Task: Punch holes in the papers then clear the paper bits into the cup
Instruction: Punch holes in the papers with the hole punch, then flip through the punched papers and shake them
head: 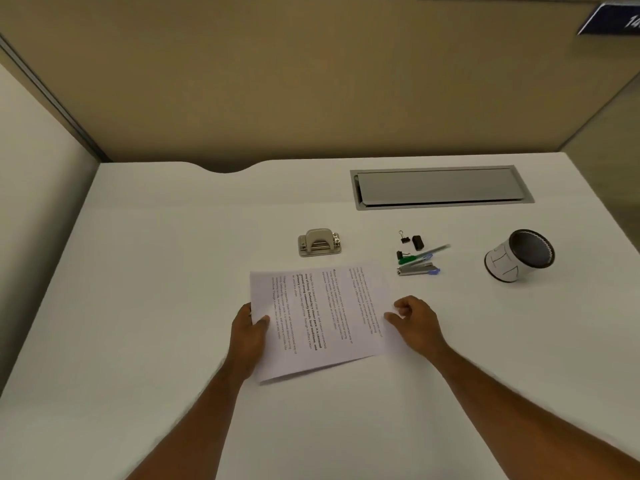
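A small stack of printed papers is held just above the white desk, its text running sideways. My left hand grips the stack's left edge, thumb on top. At the right edge my right hand has curled fingers and a thumb touching the paper; whether it pinches the sheets is unclear. A beige hole punch sits beyond the papers. A white paper cup with a dark inside stands at the far right, tipped toward me by the wide lens.
Binder clips, a green pen and a small metal stapler lie between the punch and the cup. A grey cable flap is set into the desk at the back. Partition walls close off the back and left.
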Demonstrator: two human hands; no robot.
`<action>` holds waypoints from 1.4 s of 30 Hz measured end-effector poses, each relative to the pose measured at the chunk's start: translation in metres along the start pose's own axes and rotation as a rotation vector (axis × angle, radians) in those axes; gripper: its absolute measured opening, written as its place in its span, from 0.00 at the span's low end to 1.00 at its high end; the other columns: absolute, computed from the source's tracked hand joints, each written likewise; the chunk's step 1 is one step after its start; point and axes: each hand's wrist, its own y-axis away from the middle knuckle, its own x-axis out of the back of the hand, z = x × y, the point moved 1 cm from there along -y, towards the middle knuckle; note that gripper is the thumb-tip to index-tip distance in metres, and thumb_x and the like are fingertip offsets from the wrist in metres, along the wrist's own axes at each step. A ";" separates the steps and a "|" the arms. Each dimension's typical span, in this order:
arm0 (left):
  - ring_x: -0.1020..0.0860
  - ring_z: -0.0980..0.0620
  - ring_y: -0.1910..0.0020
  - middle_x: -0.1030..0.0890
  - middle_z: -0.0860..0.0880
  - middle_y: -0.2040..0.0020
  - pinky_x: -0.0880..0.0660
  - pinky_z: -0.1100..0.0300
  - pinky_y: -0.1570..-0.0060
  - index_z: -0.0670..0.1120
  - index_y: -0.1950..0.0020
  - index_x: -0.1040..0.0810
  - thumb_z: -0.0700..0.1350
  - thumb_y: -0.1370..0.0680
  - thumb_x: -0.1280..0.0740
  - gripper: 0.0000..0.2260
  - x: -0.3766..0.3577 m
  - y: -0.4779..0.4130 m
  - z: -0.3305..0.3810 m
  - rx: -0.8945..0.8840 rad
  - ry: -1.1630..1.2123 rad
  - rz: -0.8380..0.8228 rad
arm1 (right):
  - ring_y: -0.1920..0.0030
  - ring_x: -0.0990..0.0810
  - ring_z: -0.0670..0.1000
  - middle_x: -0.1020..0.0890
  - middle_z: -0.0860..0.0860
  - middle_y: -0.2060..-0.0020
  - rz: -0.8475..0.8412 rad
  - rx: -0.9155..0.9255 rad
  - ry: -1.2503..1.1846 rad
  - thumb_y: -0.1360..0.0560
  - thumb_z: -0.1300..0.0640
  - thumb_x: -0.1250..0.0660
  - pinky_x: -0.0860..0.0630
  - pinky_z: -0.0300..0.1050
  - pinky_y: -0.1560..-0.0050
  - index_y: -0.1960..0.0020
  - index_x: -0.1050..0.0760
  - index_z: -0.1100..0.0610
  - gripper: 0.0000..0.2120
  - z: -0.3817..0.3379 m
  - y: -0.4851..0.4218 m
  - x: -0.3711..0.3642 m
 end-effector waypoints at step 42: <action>0.17 0.57 0.52 0.16 0.53 0.49 0.20 0.62 0.53 0.47 0.42 0.20 0.44 0.22 0.31 0.09 -0.017 0.076 0.078 -0.395 -0.168 -0.195 | 0.53 0.17 0.44 0.17 0.43 0.53 -0.144 0.106 -0.660 0.23 0.63 0.34 0.21 0.34 0.61 0.49 0.24 0.46 0.12 -0.073 0.090 0.055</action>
